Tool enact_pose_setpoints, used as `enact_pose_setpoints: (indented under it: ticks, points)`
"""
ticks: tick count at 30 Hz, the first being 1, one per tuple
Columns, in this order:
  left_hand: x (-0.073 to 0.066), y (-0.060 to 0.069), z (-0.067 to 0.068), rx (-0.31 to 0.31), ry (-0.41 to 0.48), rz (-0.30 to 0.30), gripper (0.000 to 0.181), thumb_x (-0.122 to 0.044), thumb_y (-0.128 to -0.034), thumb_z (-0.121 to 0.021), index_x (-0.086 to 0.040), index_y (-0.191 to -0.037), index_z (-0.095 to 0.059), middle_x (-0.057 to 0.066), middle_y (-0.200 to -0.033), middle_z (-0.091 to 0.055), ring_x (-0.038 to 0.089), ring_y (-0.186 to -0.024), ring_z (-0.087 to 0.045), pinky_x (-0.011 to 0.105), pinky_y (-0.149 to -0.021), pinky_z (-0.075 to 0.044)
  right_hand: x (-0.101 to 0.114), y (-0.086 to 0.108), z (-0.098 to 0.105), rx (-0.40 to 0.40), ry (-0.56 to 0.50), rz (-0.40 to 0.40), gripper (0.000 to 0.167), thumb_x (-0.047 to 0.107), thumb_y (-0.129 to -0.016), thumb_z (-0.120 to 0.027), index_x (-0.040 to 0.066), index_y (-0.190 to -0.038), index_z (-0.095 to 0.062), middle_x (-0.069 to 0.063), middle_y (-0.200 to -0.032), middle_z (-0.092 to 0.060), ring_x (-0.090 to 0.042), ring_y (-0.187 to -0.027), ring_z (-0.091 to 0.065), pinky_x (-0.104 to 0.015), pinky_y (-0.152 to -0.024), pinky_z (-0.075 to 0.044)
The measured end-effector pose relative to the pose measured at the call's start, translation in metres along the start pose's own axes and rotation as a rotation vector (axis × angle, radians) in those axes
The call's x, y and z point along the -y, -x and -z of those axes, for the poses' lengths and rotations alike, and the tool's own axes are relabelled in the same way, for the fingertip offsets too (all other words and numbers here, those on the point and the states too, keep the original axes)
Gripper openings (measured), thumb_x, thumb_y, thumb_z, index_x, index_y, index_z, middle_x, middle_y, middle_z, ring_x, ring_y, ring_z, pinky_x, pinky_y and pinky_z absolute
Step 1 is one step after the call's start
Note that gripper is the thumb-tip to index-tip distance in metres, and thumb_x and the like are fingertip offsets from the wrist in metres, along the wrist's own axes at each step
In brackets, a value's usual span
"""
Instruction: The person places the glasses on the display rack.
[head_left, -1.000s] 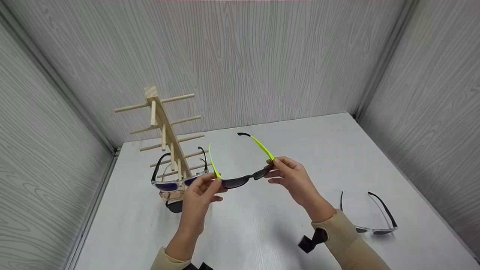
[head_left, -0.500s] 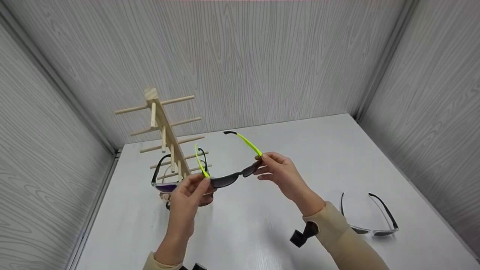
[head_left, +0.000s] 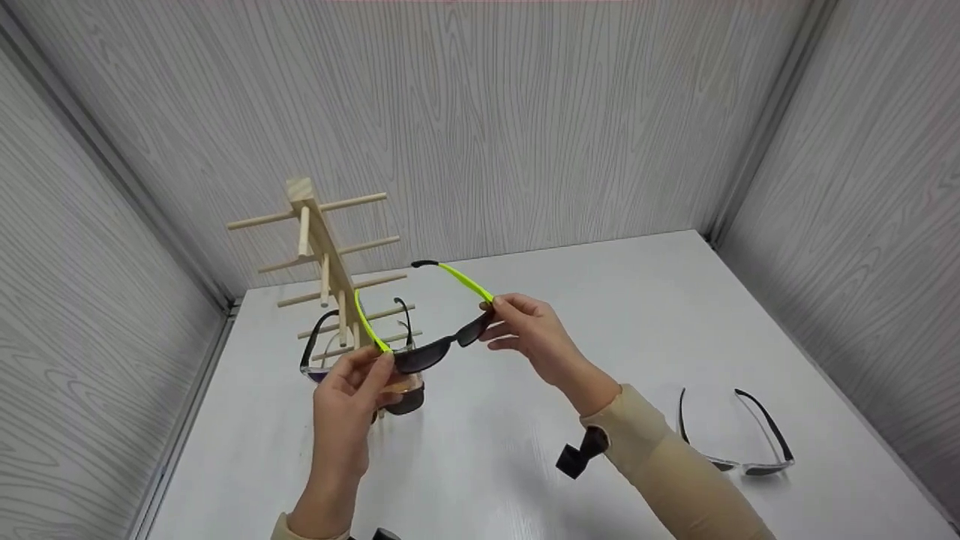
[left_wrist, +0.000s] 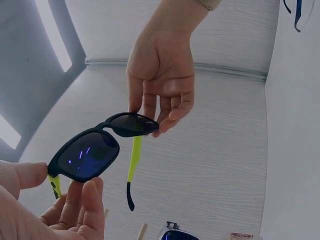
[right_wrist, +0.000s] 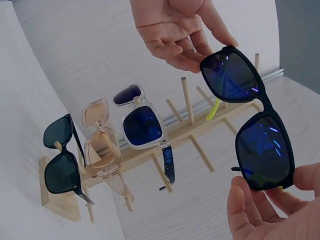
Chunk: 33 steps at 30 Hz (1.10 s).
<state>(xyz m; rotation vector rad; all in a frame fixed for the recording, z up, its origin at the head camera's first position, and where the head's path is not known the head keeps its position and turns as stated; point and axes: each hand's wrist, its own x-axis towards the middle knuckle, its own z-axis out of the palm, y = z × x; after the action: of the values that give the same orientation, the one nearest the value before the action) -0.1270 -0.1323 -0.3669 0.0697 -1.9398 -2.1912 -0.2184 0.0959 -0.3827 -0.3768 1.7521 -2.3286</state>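
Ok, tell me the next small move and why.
Perhaps bring the yellow-armed pair to the free peg just above the three pairs on the rack: left hand and right hand grip it at either end, arms unfolded.

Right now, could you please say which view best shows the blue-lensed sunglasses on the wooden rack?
The right wrist view shows the sunglasses from the front, almost unobstructed. In the head view, the left hand hides much of them; the left wrist view catches only part.
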Motion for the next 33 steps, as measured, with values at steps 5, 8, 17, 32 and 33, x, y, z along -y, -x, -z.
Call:
enact_pose_setpoints:
  ticks: [5,8,17,32,33]
  points:
    - [-0.002,-0.001,0.003,-0.055,-0.023,-0.016,0.028,-0.017,-0.0890,-0.064,-0.001,-0.111,-0.057,0.015,-0.094,-0.064,0.029,-0.083,-0.064,0.032,-0.066,-0.054,0.002,-0.011,-0.009,0.008,0.020,-0.002,0.022,0.022,-0.094,-0.056,0.001,-0.100,-0.062,-0.013,-0.091,-0.064,-0.024,-0.080,-0.066,-0.033,-0.071,-0.053]
    - [-0.003,-0.001,0.006,-0.075,-0.036,-0.017,0.029,-0.019,-0.0893,-0.064,-0.002,-0.111,-0.057,0.014,-0.093,-0.064,0.027,-0.083,-0.064,0.032,-0.065,-0.054,0.004,-0.015,-0.014,0.013,0.030,-0.007,0.021,0.021,-0.095,-0.055,0.001,-0.100,-0.062,-0.013,-0.091,-0.064,-0.024,-0.080,-0.066,-0.033,-0.071,-0.053]
    - [-0.008,-0.007,0.019,-0.159,-0.056,-0.039,0.033,-0.022,-0.0901,-0.063,0.002,-0.112,-0.057,0.009,-0.092,-0.065,0.021,-0.080,-0.065,0.030,-0.064,-0.054,0.006,-0.024,-0.031,0.047,0.034,-0.025,0.024,0.021,-0.095,-0.055,-0.002,-0.102,-0.060,-0.013,-0.092,-0.064,-0.025,-0.080,-0.065,-0.034,-0.072,-0.053]
    - [-0.008,-0.026,0.047,-0.290,-0.023,-0.085,0.031,-0.026,-0.0887,-0.063,0.000,-0.104,-0.061,0.010,-0.086,-0.063,0.018,-0.070,-0.064,0.024,-0.057,-0.053,0.006,-0.037,-0.061,0.083,0.000,-0.113,0.021,0.020,-0.094,-0.057,0.000,-0.101,-0.059,-0.013,-0.089,-0.064,-0.022,-0.073,-0.066,-0.036,-0.072,-0.054]
    - [-0.008,-0.027,0.049,-0.297,-0.029,-0.086,0.031,-0.026,-0.0888,-0.063,0.000,-0.104,-0.061,0.010,-0.086,-0.063,0.018,-0.070,-0.065,0.024,-0.057,-0.053,0.006,-0.038,-0.063,0.090,0.001,-0.114,0.021,0.020,-0.094,-0.057,0.000,-0.100,-0.059,-0.013,-0.090,-0.064,-0.022,-0.073,-0.066,-0.037,-0.073,-0.054]
